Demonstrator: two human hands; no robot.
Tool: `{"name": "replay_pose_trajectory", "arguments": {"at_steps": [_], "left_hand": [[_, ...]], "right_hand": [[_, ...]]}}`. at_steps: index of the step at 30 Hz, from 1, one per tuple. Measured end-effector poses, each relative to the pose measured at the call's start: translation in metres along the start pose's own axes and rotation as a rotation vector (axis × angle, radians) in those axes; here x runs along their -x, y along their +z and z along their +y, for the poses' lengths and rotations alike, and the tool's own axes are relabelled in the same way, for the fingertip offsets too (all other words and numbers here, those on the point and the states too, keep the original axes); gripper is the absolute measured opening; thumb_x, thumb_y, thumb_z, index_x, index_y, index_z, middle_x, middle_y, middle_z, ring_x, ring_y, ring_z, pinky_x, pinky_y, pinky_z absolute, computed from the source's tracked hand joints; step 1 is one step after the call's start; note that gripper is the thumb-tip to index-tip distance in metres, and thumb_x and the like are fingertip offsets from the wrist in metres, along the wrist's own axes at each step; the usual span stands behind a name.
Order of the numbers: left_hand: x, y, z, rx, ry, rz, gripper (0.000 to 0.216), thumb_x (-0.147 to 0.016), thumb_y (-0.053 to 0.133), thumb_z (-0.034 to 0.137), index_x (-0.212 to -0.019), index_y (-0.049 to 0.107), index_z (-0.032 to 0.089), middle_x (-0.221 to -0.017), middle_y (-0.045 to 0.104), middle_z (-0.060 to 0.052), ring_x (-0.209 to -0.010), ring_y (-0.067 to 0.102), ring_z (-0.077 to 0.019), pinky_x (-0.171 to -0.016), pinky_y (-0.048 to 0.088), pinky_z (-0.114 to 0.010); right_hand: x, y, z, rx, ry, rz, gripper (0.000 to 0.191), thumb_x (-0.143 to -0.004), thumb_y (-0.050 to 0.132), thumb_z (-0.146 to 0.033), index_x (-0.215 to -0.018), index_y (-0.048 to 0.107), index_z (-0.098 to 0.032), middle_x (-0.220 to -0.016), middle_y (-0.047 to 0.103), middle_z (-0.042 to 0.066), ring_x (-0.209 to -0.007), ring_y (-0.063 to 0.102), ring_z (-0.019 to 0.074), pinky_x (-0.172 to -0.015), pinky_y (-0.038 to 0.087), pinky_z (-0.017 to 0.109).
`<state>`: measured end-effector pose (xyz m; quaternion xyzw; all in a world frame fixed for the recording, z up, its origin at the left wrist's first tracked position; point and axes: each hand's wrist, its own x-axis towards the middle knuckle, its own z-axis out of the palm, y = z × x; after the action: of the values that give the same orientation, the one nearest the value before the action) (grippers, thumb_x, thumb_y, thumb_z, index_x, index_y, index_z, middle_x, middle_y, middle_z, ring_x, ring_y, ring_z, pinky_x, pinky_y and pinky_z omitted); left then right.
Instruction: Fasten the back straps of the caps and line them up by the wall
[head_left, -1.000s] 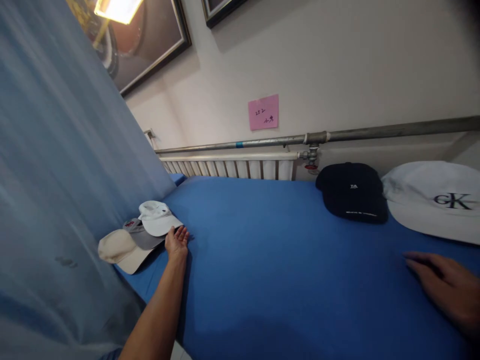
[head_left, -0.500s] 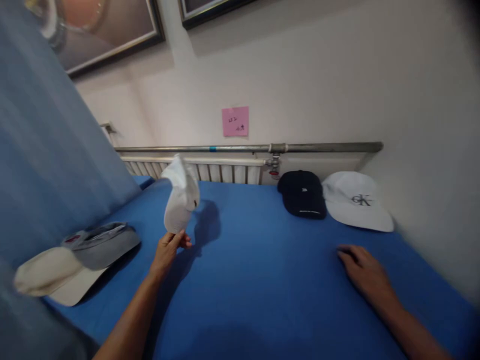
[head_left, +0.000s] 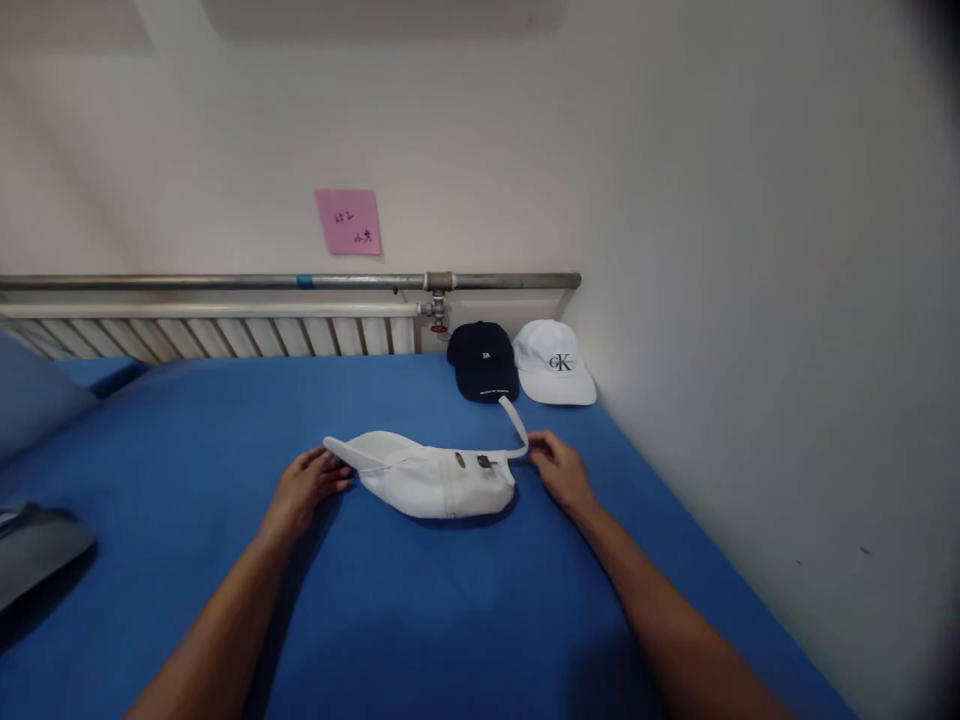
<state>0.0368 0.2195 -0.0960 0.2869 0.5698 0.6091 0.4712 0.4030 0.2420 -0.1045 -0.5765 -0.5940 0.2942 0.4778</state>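
Two bare forearms come in from six o'clock over the blue bed [head_left: 420, 620]. A white cap [head_left: 431, 478] lies upside down on the sheet between the hands, near the middle of the view. The left hand [head_left: 304, 485], at nine o'clock of the cap, has its fingers [head_left: 335, 463] pinched on the brim's edge. The right hand [head_left: 559, 470], at three o'clock of it, has its fingers closed on the loose strap [head_left: 514, 420], which rises toward twelve o'clock. At the left edge lies part of a grey cap [head_left: 34, 545]. Farther off, at one o'clock, a navy cap [head_left: 482, 360] and a white logo cap [head_left: 555, 362] sit touching by the wall corner. Beyond them run a radiator [head_left: 210, 335], a metal pipe [head_left: 225, 282] and a pink note [head_left: 348, 221].
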Motion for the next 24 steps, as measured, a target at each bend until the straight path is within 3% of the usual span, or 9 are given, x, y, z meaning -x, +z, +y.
{"name": "replay_pose_trajectory", "arguments": {"at_steps": [4, 8, 10, 12, 14, 16, 18, 19, 24], "left_hand": [[0.002, 0.018, -0.013, 0.043, 0.033, 0.033, 0.020, -0.082, 0.056, 0.011, -0.101, 0.057, 0.013, -0.076, 0.066, -0.007, -0.058, 0.066, -0.0166, -0.052, 0.057, -0.029], [0.011, 0.019, -0.012, -0.013, 0.139, 0.139, 0.035, -0.080, 0.060, 0.014, -0.114, 0.057, 0.020, -0.102, 0.065, -0.009, -0.081, 0.067, -0.0182, -0.069, 0.058, -0.030], [0.020, 0.013, -0.006, -0.175, 0.348, 0.231, 0.038, -0.078, 0.063, 0.017, -0.115, 0.059, 0.023, -0.117, 0.061, -0.008, -0.105, 0.062, -0.0217, -0.093, 0.051, -0.037], [0.033, 0.010, 0.000, -0.463, 0.729, 0.239, 0.035, -0.078, 0.063, 0.023, -0.113, 0.062, 0.023, -0.124, 0.060, -0.008, -0.122, 0.051, -0.0261, -0.110, 0.036, -0.044], [0.049, 0.012, 0.006, -0.642, 1.012, 0.048, 0.032, -0.081, 0.061, 0.027, -0.112, 0.063, 0.023, -0.122, 0.063, -0.009, -0.121, 0.053, -0.0281, -0.110, 0.034, -0.046], [0.066, 0.019, 0.009, -0.741, 1.030, -0.318, 0.028, -0.083, 0.059, 0.025, -0.110, 0.065, 0.025, -0.110, 0.069, -0.006, -0.105, 0.062, -0.0249, -0.096, 0.045, -0.038], [0.081, 0.027, 0.012, -0.869, 0.896, -0.681, 0.021, -0.085, 0.060, 0.028, -0.104, 0.067, 0.024, -0.096, 0.072, -0.005, -0.088, 0.065, -0.0219, -0.081, 0.048, -0.033], [0.086, 0.031, 0.013, -0.928, 0.811, -0.791, 0.019, -0.085, 0.061, 0.032, -0.101, 0.068, 0.023, -0.091, 0.072, -0.004, -0.083, 0.065, -0.0212, -0.075, 0.048, -0.031], [0.092, 0.033, 0.020, -0.945, 0.409, -1.014, 0.021, -0.082, 0.065, 0.036, -0.096, 0.069, 0.022, -0.084, 0.069, -0.001, -0.073, 0.060, -0.0172, -0.066, 0.043, -0.027]], "right_hand": [[0.006, 0.007, -0.014, -0.153, 0.086, -0.153, 0.040, -0.064, 0.052, -0.025, -0.103, 0.061, -0.019, -0.100, 0.068, 0.005, -0.071, 0.060, 0.0163, -0.064, 0.049, 0.029], [0.018, 0.022, -0.029, -0.257, 0.131, -0.281, 0.027, -0.063, 0.053, -0.023, -0.086, 0.066, -0.018, -0.080, 0.068, 0.001, -0.071, 0.059, 0.0153, -0.066, 0.048, 0.027], [0.027, 0.032, -0.037, -0.295, 0.153, -0.331, 0.019, -0.067, 0.052, -0.023, -0.079, 0.065, -0.018, -0.072, 0.066, 0.000, -0.067, 0.057, 0.0145, -0.061, 0.046, 0.025], [0.038, 0.041, -0.045, -0.374, 0.201, -0.426, 0.016, -0.071, 0.052, -0.025, -0.078, 0.065, -0.018, -0.073, 0.068, 0.001, -0.061, 0.056, 0.0128, -0.055, 0.043, 0.023], [0.048, 0.048, -0.054, -0.482, 0.268, -0.578, 0.015, -0.072, 0.058, -0.027, -0.080, 0.065, -0.017, -0.077, 0.069, 0.002, -0.056, 0.055, 0.0111, -0.051, 0.042, 0.022], [0.056, 0.052, -0.063, -0.543, 0.310, -0.712, 0.016, -0.071, 0.063, -0.027, -0.083, 0.066, -0.017, -0.077, 0.068, 0.001, -0.054, 0.056, 0.0103, -0.052, 0.044, 0.023], [0.060, 0.053, -0.071, -0.518, 0.305, -0.745, 0.016, -0.072, 0.064, -0.028, -0.084, 0.066, -0.017, -0.072, 0.065, -0.001, -0.052, 0.056, 0.0100, -0.053, 0.046, 0.023], [0.061, 0.052, -0.074, -0.492, 0.298, -0.719, 0.015, -0.073, 0.064, -0.029, -0.082, 0.066, -0.017, -0.070, 0.064, -0.001, -0.051, 0.055, 0.0096, -0.053, 0.046, 0.023], [0.063, 0.045, -0.073, -0.399, 0.314, -0.536, 0.017, -0.078, 0.061, -0.034, -0.075, 0.063, -0.017, -0.072, 0.064, 0.000, -0.048, 0.051, 0.0084, -0.048, 0.043, 0.022]]}}
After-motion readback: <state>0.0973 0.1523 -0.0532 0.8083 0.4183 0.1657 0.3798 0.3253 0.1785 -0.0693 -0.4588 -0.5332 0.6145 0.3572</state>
